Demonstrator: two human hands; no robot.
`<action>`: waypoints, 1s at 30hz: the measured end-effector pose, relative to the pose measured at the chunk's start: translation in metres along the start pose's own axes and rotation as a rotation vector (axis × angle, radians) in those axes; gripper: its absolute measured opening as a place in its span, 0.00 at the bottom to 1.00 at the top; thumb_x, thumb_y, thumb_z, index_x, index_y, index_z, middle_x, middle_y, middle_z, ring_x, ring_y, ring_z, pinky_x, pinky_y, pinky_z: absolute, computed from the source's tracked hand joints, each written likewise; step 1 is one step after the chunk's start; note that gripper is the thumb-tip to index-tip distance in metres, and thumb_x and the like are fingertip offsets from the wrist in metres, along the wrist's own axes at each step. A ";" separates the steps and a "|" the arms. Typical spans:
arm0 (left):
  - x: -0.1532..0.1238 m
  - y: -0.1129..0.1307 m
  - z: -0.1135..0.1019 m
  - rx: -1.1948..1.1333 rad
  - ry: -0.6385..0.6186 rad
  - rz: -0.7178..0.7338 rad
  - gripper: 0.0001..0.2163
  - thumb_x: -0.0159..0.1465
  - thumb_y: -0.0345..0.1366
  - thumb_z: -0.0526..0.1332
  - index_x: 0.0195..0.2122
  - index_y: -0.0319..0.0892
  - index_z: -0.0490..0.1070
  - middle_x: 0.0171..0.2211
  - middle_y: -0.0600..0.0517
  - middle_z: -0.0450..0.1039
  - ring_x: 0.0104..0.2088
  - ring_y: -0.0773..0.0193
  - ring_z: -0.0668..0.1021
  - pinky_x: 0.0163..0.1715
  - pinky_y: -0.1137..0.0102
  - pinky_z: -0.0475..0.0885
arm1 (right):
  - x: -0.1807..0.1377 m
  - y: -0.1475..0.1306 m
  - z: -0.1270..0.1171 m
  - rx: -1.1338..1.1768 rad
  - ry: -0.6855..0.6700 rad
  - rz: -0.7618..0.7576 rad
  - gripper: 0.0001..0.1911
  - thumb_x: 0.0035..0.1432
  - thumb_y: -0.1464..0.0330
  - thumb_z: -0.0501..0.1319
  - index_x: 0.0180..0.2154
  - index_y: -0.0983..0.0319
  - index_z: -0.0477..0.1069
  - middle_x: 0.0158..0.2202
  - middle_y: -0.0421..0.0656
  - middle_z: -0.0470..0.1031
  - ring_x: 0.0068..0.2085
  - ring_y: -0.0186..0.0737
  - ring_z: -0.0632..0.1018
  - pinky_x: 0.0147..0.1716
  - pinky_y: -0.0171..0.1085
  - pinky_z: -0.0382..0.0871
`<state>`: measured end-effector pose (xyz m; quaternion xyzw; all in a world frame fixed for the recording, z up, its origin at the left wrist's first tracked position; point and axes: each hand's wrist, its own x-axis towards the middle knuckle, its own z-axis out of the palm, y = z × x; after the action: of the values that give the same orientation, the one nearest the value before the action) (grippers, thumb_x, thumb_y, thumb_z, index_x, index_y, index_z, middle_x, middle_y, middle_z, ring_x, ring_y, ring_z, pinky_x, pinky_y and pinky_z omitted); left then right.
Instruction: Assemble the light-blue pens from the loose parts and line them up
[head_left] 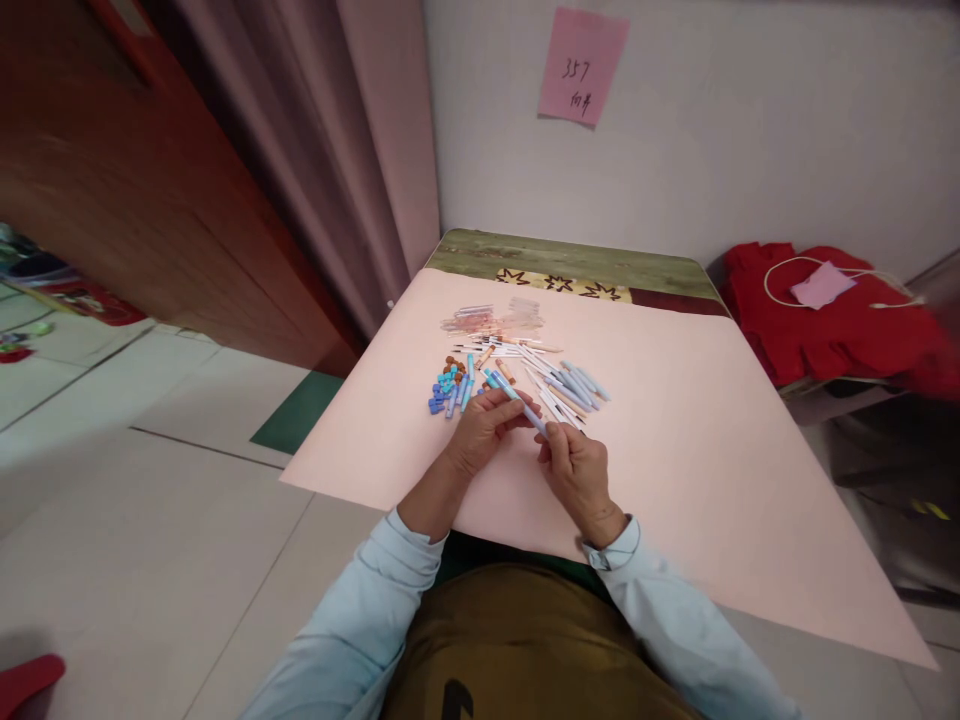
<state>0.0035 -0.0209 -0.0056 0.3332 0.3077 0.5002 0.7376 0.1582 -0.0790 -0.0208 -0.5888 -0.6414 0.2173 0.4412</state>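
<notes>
My left hand (pixel 484 428) and my right hand (pixel 576 472) are both closed on one light blue pen (pixel 517 400), held slanted just above the pink table cover (pixel 675 450). The left pinches its upper end, the right its lower end. Just beyond the hands lie several pen parts: blue and brown caps (pixel 448 386), light blue barrels (pixel 581 384), thin white refills (pixel 551 395) and clear tubes (pixel 491 320).
The table (pixel 570 262) meets a white wall bearing a pink note (pixel 582 66). Red cloth with a white cable (pixel 840 300) lies at the right. A curtain (pixel 330 170) and a wooden door (pixel 127 190) stand at the left, above a tiled floor.
</notes>
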 end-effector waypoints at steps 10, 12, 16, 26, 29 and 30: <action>0.000 -0.001 0.001 0.024 0.031 0.008 0.12 0.51 0.37 0.73 0.34 0.36 0.79 0.31 0.45 0.81 0.34 0.59 0.82 0.40 0.64 0.76 | 0.000 -0.003 0.001 -0.008 0.072 0.002 0.14 0.62 0.56 0.61 0.32 0.59 0.71 0.23 0.36 0.73 0.22 0.32 0.71 0.26 0.31 0.64; 0.000 -0.001 0.000 0.025 0.015 0.004 0.12 0.52 0.37 0.73 0.34 0.36 0.79 0.31 0.44 0.81 0.35 0.57 0.82 0.41 0.63 0.76 | 0.000 -0.002 0.000 -0.031 0.014 -0.009 0.15 0.66 0.57 0.56 0.31 0.59 0.72 0.21 0.37 0.73 0.22 0.32 0.72 0.27 0.31 0.64; 0.001 -0.002 -0.001 0.020 0.001 0.001 0.12 0.52 0.37 0.72 0.34 0.35 0.79 0.31 0.45 0.80 0.34 0.58 0.82 0.40 0.64 0.76 | 0.001 -0.002 -0.001 -0.039 -0.054 -0.017 0.19 0.69 0.59 0.51 0.30 0.59 0.72 0.20 0.37 0.73 0.22 0.33 0.73 0.27 0.32 0.63; 0.004 -0.005 0.001 0.023 0.087 0.033 0.13 0.52 0.41 0.73 0.31 0.36 0.77 0.30 0.48 0.79 0.31 0.65 0.80 0.34 0.71 0.75 | 0.001 -0.005 0.002 -0.030 0.085 -0.012 0.12 0.62 0.57 0.61 0.35 0.60 0.72 0.21 0.34 0.69 0.21 0.30 0.68 0.24 0.30 0.61; 0.004 -0.004 0.000 0.018 0.103 0.031 0.13 0.53 0.41 0.72 0.33 0.36 0.78 0.31 0.48 0.80 0.30 0.65 0.80 0.32 0.71 0.75 | 0.000 -0.005 0.001 -0.032 0.096 -0.017 0.12 0.61 0.58 0.62 0.35 0.60 0.73 0.21 0.34 0.69 0.21 0.30 0.67 0.24 0.30 0.61; 0.004 -0.004 -0.001 0.027 0.104 0.030 0.13 0.52 0.40 0.73 0.32 0.36 0.78 0.30 0.48 0.80 0.29 0.66 0.80 0.32 0.71 0.75 | 0.000 -0.005 0.001 -0.031 0.097 -0.020 0.12 0.61 0.58 0.62 0.35 0.60 0.73 0.21 0.34 0.69 0.21 0.30 0.67 0.24 0.30 0.61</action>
<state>0.0066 -0.0181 -0.0098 0.3215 0.3474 0.5237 0.7083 0.1542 -0.0796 -0.0171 -0.5992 -0.6284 0.1742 0.4644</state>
